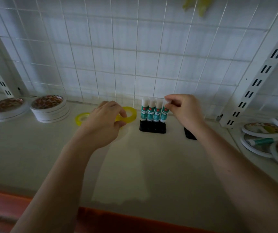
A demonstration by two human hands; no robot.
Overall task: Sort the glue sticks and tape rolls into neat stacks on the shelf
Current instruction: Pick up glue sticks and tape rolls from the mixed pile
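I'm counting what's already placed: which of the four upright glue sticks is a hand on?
The rightmost glue stick in the black holder: the right hand pinches its white cap. The other three stand untouched to its left.

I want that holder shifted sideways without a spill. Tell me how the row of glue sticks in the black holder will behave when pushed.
The glue sticks stand tall and narrow in a low black holder, so a push near the caps would probably tip them. Pushed at the holder, they likely slide together. The right hand pinches the end stick's cap; it looks light.
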